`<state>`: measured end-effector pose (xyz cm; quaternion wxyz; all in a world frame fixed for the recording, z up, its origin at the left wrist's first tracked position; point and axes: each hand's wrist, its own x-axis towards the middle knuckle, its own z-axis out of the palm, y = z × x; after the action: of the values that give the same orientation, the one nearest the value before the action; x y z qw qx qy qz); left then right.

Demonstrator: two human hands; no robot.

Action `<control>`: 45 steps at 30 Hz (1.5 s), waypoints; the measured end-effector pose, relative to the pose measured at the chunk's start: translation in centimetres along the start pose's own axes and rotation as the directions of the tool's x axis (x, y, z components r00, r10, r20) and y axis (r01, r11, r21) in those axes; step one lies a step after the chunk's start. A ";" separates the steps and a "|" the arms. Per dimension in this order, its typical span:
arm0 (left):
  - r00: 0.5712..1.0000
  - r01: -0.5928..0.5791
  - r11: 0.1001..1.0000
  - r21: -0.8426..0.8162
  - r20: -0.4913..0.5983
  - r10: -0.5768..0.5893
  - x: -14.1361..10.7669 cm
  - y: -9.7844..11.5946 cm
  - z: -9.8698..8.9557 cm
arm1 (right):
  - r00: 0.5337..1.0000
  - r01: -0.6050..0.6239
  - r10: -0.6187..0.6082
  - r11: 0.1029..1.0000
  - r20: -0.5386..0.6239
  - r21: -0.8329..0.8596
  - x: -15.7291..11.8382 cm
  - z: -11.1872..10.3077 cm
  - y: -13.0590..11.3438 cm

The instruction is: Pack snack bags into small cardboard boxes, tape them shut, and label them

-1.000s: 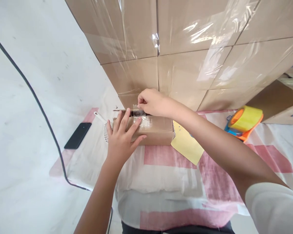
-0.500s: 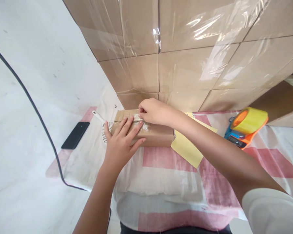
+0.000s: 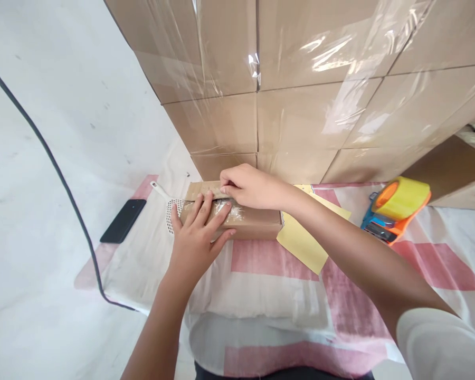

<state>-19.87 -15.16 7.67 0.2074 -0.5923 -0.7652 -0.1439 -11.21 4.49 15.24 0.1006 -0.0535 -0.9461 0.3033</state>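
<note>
A small cardboard box (image 3: 257, 217) lies lengthwise on the cloth, with shiny clear tape on its top and a dark gap along the seam. My left hand (image 3: 198, 227) rests on the box's left part, its fingers spread and flat. Over the far middle of the top, my right hand (image 3: 251, 186) is closed with fingers curled at the seam; what it pinches is hidden, perhaps the tape or flap edge. A white perforated skimmer (image 3: 174, 210) sticks out at the box's left end. Yellow paper (image 3: 303, 245) lies by its right end, partly under my right forearm.
A tape dispenser with yellow tape (image 3: 404, 198) stands to the right. A black phone (image 3: 123, 220) lies to the left, near a black cable (image 3: 59, 163). Stacked, film-wrapped cartons (image 3: 301, 116) rise behind the box. Another carton (image 3: 455, 169) sits at the far right.
My right hand has shifted slightly left along the seam, and the dark gap there shows more. My left hand stays spread on the box. The view has tilted a little.
</note>
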 end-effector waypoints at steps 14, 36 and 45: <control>0.991 -0.037 0.999 -0.004 0.126 0.037 -0.2 -0.2 -1.2 | 0.954 0.288 -0.297 0.944 -0.032 -0.160 -2.4 1.5 -0.4; 0.999 -0.025 0.998 -0.062 0.026 0.026 0.2 0.0 -0.1 | 0.965 -0.253 0.226 0.936 -0.136 -0.244 1.2 1.5 -0.4; 0.997 -0.026 0.996 -0.085 0.068 0.032 -0.7 0.8 -1.3 | 0.676 -0.646 0.469 0.748 -0.569 -0.150 -2.2 -2.5 5.3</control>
<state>-18.76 -16.18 8.43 0.1576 -0.6161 -0.7566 -0.1525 -8.31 9.78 13.78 0.2301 -0.4368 -0.8603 0.1272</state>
